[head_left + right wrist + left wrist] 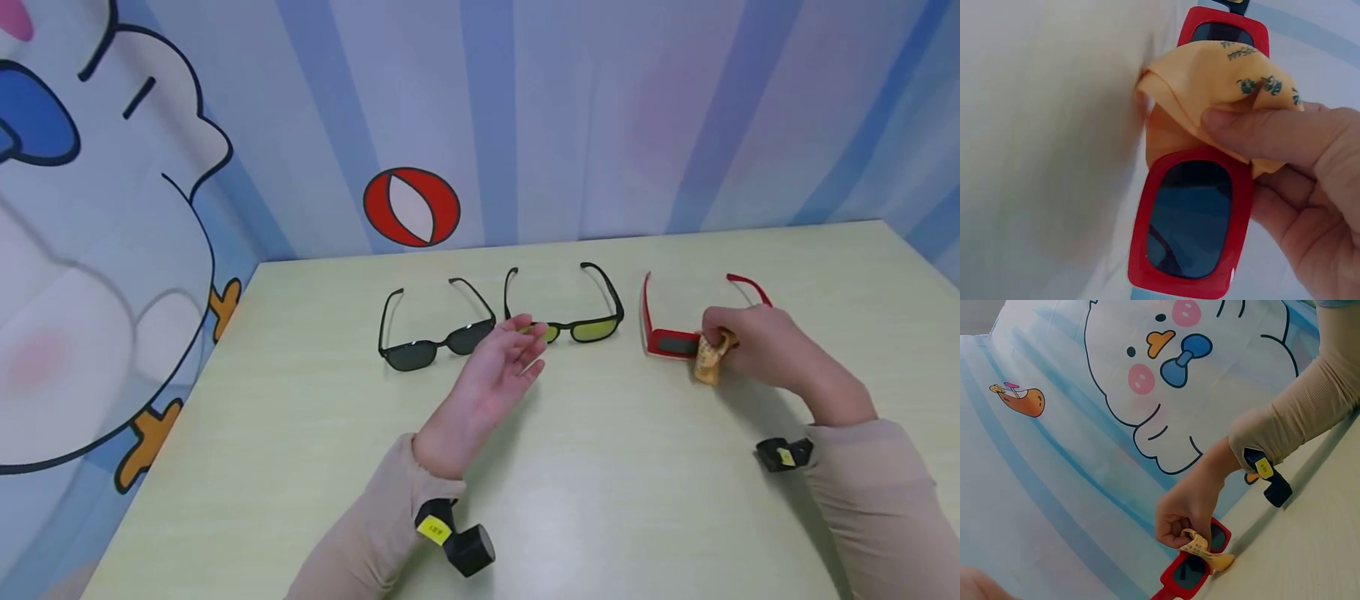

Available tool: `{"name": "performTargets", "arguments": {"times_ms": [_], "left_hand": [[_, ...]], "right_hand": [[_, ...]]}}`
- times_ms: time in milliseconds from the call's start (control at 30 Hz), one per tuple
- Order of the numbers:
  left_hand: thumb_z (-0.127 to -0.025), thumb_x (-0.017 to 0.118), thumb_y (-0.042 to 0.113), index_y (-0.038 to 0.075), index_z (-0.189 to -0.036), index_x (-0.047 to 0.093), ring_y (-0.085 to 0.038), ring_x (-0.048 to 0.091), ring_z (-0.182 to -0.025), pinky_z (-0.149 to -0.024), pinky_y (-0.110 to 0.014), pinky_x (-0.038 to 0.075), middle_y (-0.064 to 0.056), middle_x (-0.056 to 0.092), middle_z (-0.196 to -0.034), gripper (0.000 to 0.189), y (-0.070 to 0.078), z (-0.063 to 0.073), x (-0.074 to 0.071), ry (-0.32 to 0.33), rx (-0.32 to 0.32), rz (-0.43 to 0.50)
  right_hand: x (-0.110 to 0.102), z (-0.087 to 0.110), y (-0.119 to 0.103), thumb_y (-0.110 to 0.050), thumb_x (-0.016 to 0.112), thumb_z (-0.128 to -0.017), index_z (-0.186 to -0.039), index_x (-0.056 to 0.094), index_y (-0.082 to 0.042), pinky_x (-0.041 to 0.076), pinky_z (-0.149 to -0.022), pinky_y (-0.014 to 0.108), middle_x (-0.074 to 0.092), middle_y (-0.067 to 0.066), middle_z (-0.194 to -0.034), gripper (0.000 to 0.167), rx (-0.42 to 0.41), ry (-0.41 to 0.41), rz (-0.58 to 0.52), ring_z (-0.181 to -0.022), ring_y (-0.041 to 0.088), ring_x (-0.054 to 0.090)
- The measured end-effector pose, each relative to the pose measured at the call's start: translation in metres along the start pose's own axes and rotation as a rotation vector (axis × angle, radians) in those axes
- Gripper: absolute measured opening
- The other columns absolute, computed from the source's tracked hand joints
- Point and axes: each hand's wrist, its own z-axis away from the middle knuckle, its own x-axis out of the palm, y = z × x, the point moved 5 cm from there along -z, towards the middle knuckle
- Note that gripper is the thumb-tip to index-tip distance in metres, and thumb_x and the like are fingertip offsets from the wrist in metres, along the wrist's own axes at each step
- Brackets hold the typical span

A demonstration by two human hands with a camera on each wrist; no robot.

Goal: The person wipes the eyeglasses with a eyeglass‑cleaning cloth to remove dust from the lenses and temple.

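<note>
**One red, rectangular-framed pair of dark-lensed sunglasses (673, 343) lying just left of the right hand (761, 346)**

That hand's thumb and curled fingers are pinching a crumpled, orange-tan printed cloth (708, 362), which is covering the bridge between the lenses. The sunglasses are sitting on the right part of the pale yellow-green table (600, 500), their long front running left to right, temples pointing toward the blue-striped wall (555, 125). The right hand, at their near right, is lying closer; the left hand (491, 367) is hovering well apart, fingers loosely extended, near black-framed glasses with yellow-green lenses (594, 331).
</note>
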Motion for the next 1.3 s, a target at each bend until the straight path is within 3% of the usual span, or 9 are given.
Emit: {"name": "performTargets", "arguments": {"times_ms": [200, 400, 500, 667, 800, 933, 1100, 1233, 1300], "left_hand": [[-0.093, 0.041, -0.003, 0.005, -0.114, 0.046, -0.024, 0.049, -0.112, -0.107, -0.036, 0.027, -0.013, 0.055, -0.122, 0.023, -0.001, 0.001, 0.007, -0.101, 0.013, -0.080], [-0.094, 0.046, -0.001, 0.000, -0.121, 0.049, -0.023, 0.051, -0.114, -0.105, -0.037, 0.030, -0.013, 0.055, -0.125, 0.027, 0.003, 0.007, 0.017, -0.296, 0.148, -0.360], [-0.096, 0.048, 0.003, 0.001, -0.127, 0.049, -0.021, 0.048, -0.121, -0.104, -0.033, 0.034, -0.010, 0.054, -0.127, 0.031, 0.008, 0.015, 0.024, -0.419, 0.346, -0.616], [-0.096, 0.053, 0.011, 0.010, -0.131, 0.051, -0.005, 0.036, -0.129, -0.104, -0.029, 0.031, 0.001, 0.045, -0.139, 0.036, 0.020, 0.037, 0.036, -0.539, 0.821, -1.074], [-0.089, 0.062, 0.009, 0.006, -0.133, 0.051, -0.014, 0.021, -0.139, -0.109, -0.030, 0.023, -0.007, 0.031, -0.148, 0.045, 0.020, 0.053, 0.048, -0.665, 1.158, -1.358], [-0.085, 0.067, 0.023, 0.010, -0.131, 0.054, -0.020, 0.024, -0.138, -0.110, -0.040, 0.022, -0.010, 0.037, -0.145, 0.049, 0.012, 0.063, 0.055, -0.720, 1.355, -1.618], [-0.082, 0.070, 0.031, 0.015, -0.112, 0.065, -0.014, 0.048, -0.120, -0.108, -0.049, 0.021, -0.002, 0.059, -0.120, 0.034, 0.008, 0.067, 0.057, -0.721, 1.398, -1.683], [-0.082, 0.072, 0.024, 0.011, -0.097, 0.066, -0.007, 0.052, -0.104, -0.110, -0.041, 0.016, 0.001, 0.062, -0.101, 0.021, 0.008, 0.066, 0.056, -0.876, 1.245, -1.543], [-0.083, 0.071, 0.020, 0.010, -0.094, 0.065, -0.005, 0.052, -0.100, -0.109, -0.037, 0.018, 0.002, 0.062, -0.098, 0.016, 0.008, 0.065, 0.056, -0.949, 1.162, -1.486]], "right_hand": [[-0.023, 0.004, -0.006, 0.021, 0.065, -0.062, -0.073, 0.048, -0.015, 0.033, -0.051, 0.026, 0.048, -0.006, -0.068, 0.041, 0.025, 0.055, 0.022, -0.055, 0.011, 0.036], [-0.053, 0.007, -0.030, 0.017, 0.075, -0.058, -0.074, 0.049, -0.016, 0.032, -0.048, 0.023, 0.050, -0.008, -0.068, 0.045, 0.001, 0.140, 0.027, -0.053, 0.006, 0.035], [-0.064, 0.008, -0.047, 0.016, 0.079, -0.054, -0.074, 0.049, -0.018, 0.033, -0.048, 0.018, 0.051, -0.010, -0.070, 0.050, -0.037, 0.162, -0.003, -0.055, 0.002, 0.037], [-0.074, 0.007, -0.075, 0.020, 0.078, -0.052, -0.076, 0.050, -0.020, 0.038, -0.052, 0.011, 0.059, -0.009, -0.077, 0.055, -0.159, 0.146, -0.116, -0.060, -0.001, 0.048], [-0.074, 0.006, -0.093, 0.024, 0.073, -0.055, -0.078, 0.050, -0.022, 0.038, -0.051, 0.011, 0.061, -0.011, -0.082, 0.056, -0.228, 0.077, -0.229, -0.066, -0.001, 0.054], [-0.071, 0.007, -0.105, 0.026, 0.067, -0.057, -0.080, 0.050, -0.020, 0.040, -0.054, 0.012, 0.059, -0.013, -0.083, 0.055, -0.318, 0.029, -0.333, -0.076, 0.003, 0.060], [-0.070, 0.009, -0.110, 0.027, 0.063, -0.055, -0.081, 0.051, -0.019, 0.040, -0.056, 0.011, 0.056, -0.013, -0.081, 0.054, -0.379, 0.039, -0.377, -0.081, 0.003, 0.062], [-0.071, 0.011, -0.112, 0.028, 0.063, -0.054, -0.081, 0.051, -0.017, 0.043, -0.061, 0.011, 0.056, -0.012, -0.081, 0.054, -0.390, 0.042, -0.407, -0.084, 0.004, 0.063], [-0.072, 0.011, -0.115, 0.015, 0.066, -0.072, -0.081, 0.050, -0.016, 0.044, -0.064, 0.011, 0.058, -0.011, -0.084, 0.036, -0.402, 0.049, -0.402, -0.085, 0.005, 0.063]]}}
